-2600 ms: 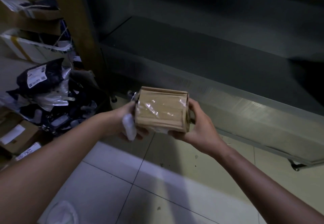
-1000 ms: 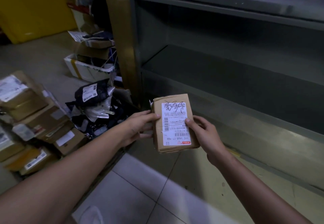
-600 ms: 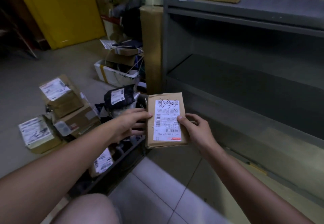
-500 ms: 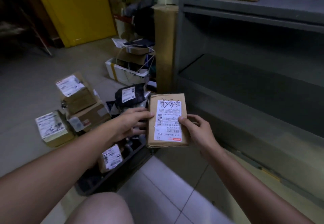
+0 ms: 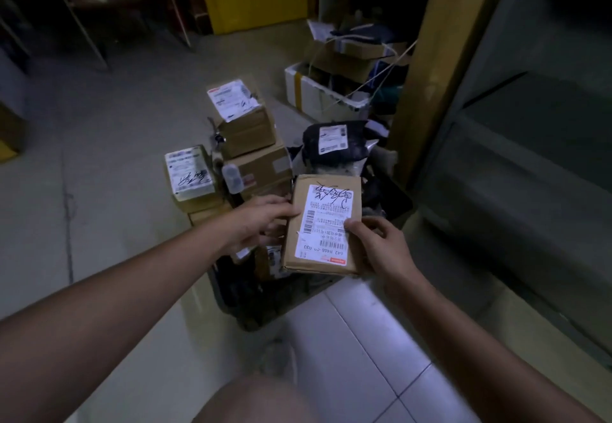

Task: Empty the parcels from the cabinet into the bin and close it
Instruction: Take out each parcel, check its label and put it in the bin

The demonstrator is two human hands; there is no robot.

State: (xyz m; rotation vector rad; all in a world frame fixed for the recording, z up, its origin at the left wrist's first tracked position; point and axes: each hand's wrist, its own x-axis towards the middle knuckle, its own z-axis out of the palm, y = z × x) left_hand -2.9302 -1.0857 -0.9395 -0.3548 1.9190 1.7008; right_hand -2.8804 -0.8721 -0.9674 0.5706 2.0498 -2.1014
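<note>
Labelled boxes [image 5: 243, 124] are stacked at left; the left hand [image 5: 261, 220] pinches the small cardboard parcel [image 5: 323, 223] above the dark bin [image 5: 265, 300]; the right hand [image 5: 381, 247] clamps its other edge; it looks light and stiff, best gripped by its long sides.

The parcel [image 5: 323, 223] at frame centre is matt brown cardboard with a smooth white paper label. The boxes [image 5: 246, 131] left of it are the same dull cardboard. A black bag [image 5: 334, 142] above looks like crinkled plastic. The cabinet [image 5: 516, 164] on the right is matt grey metal. The floor tiles [image 5: 361, 349] below are glossy, pale and smooth.
</note>
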